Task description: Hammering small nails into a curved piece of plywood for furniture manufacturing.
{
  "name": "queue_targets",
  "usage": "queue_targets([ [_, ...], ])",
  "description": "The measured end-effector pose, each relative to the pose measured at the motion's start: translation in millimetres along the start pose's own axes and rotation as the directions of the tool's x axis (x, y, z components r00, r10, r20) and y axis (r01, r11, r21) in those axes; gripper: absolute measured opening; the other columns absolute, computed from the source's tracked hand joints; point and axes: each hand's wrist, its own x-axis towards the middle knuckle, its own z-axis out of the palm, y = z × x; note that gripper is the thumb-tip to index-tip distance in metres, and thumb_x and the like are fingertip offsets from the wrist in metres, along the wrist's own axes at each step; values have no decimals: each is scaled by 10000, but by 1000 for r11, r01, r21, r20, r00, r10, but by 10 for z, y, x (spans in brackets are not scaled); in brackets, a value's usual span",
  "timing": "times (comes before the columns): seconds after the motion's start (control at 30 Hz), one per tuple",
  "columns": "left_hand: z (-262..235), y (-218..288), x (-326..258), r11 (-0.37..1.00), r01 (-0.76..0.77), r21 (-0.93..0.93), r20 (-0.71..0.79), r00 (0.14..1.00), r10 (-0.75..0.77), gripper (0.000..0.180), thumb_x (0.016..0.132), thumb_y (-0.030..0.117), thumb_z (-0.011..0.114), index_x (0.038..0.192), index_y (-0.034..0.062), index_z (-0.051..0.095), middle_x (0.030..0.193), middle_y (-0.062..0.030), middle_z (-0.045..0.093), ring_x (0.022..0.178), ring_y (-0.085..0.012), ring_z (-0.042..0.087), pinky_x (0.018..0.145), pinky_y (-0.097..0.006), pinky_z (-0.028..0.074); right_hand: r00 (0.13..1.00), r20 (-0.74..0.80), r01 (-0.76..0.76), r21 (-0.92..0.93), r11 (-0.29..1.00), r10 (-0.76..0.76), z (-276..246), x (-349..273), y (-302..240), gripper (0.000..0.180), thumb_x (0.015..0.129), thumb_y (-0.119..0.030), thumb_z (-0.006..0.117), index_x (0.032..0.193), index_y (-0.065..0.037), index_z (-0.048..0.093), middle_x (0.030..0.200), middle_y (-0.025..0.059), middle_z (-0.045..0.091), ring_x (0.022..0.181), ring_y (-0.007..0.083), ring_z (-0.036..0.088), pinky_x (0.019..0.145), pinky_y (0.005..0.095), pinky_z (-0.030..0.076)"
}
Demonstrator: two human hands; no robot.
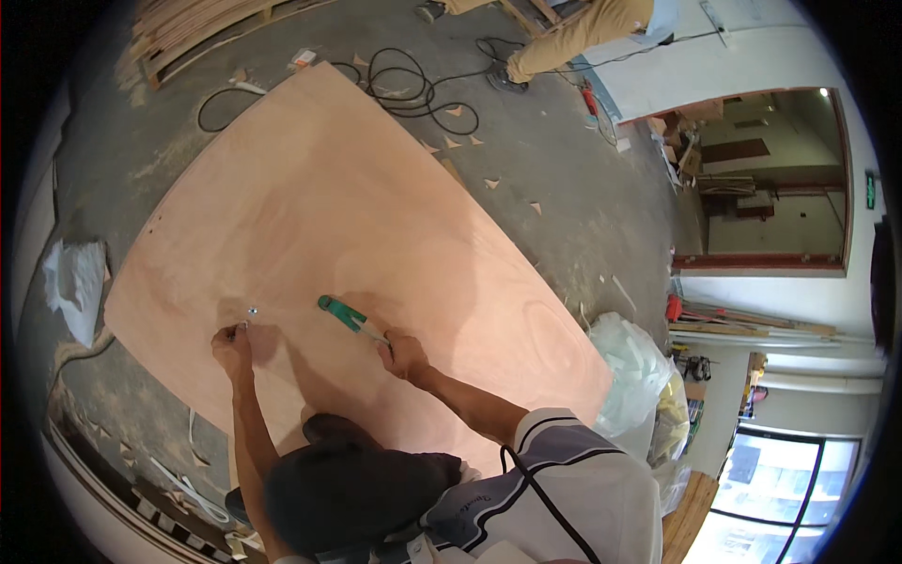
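A large sheet of plywood point(310, 197) with a smooth, light brown face spreads out in front of me. At its left part my left hand point(232, 348) is closed, fingertips pinched together close to the surface; what they hold is too small to make out. Just beyond those fingertips is a small shiny round piece point(252, 311). My right hand point(406, 357) is wrapped round the thin, pale end of a green tool point(342, 311), whose green part points away to the left above the sheet. Its exact kind is unclear.
Black cable point(413, 94) lies coiled beyond the sheet, near another person's leg point(573, 42). Stacked boards point(188, 38) stand at the far left. A white bag point(77, 287) lies left, clear plastic bags point(625, 367) right. Wood scraps point(491, 183) dot the floor.
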Motion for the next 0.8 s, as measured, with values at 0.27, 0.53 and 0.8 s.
queue_targets([
  [0.27, -2, -146, 209, 954, 171, -248, 139, 980, -139, 201, 721, 108, 663, 771, -86, 647, 657, -27, 563, 598, -107, 479, 539, -266, 382, 1000, 10, -21, -22, 1000, 21, 22, 66, 4, 219, 839, -232, 543, 838, -14, 516, 760, 200, 549, 693, 391, 555, 626, 473, 436],
  [0.53, -226, -253, 222, 995, 30, -96, 175, 985, -12, 232, 694, 148, 626, 556, -30, 571, 497, 3, 504, 459, -110, 456, 431, -307, 349, 998, 50, -34, 5, 999, 34, -81, 29, -216, 187, 834, -209, 524, 898, -34, 537, 734, 192, 575, 692, 394, 568, 619, 478, 443],
  [0.8, -64, -292, -76, 997, 71, 32, -15, 997, -71, 192, 648, 179, 675, 711, -1, 692, 655, -181, 643, 608, -252, 649, 572, -344, 498, 993, 96, -57, -102, 993, 67, 152, -254, 109, 274, 861, -243, 503, 968, 2, 562, 709, 225, 560, 666, 390, 573, 608, 466, 442],
])
